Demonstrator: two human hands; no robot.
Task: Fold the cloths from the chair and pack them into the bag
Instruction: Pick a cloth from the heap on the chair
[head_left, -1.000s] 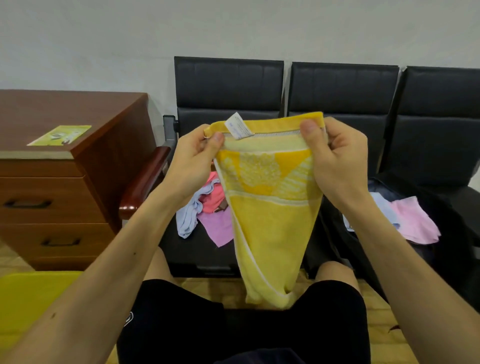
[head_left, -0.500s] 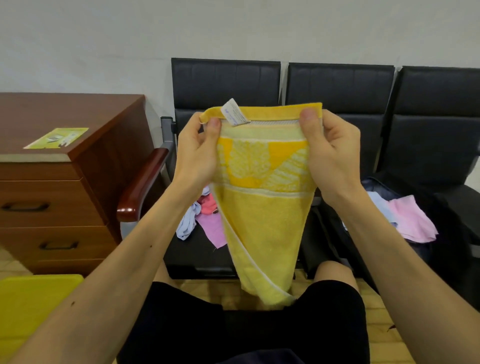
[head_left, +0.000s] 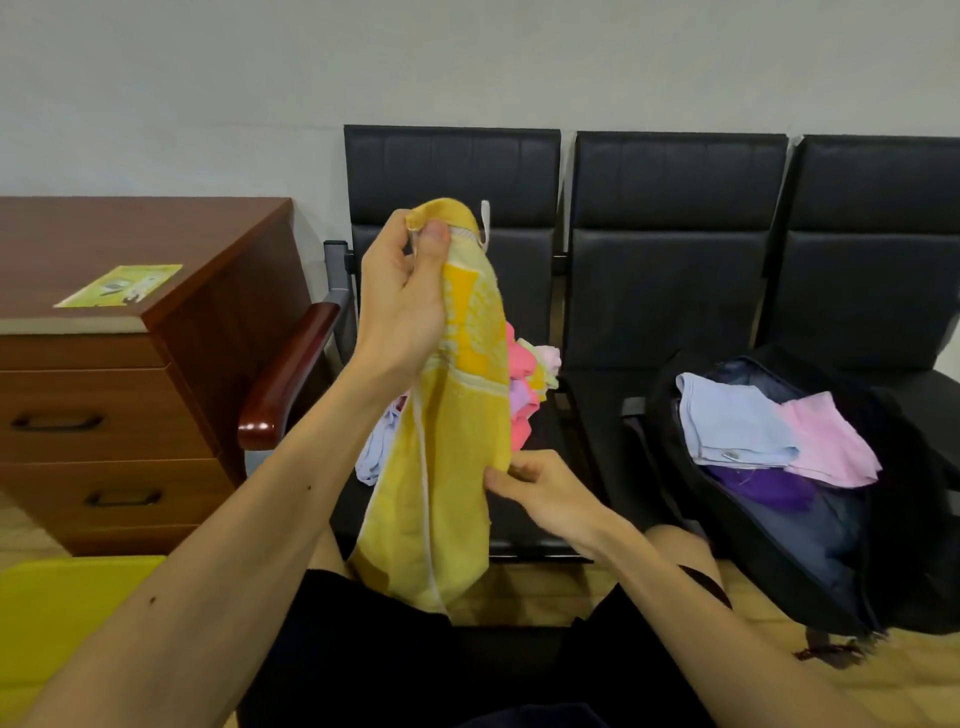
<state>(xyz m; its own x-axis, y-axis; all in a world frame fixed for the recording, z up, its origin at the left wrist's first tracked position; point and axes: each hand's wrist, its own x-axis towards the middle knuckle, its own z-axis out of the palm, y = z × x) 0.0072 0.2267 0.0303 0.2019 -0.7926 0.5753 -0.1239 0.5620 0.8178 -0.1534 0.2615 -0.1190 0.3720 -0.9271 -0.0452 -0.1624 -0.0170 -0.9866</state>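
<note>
Three chairs (head_left: 675, 208), one bag (head_left: 810, 540)

Clothing: one garment in view, a pair of black shorts (head_left: 374, 665) in plain, matt fabric. The hems end above the knees. The hem of the right leg shows as a dark curved edge across the thigh.

Legs: the left knee (head_left: 327, 551) and right knee (head_left: 675, 545) are bare below the hems.

Arms: the left forearm (head_left: 249, 519) and right forearm (head_left: 675, 587) are bare along the whole length in view. The left forearm carries two small dark moles (head_left: 310, 487), one nearer the wrist and one nearer the elbow.

Hands: the left hand (head_left: 400, 312) and right hand (head_left: 545, 493) are bare. The left thumbnail is cut short.
</note>
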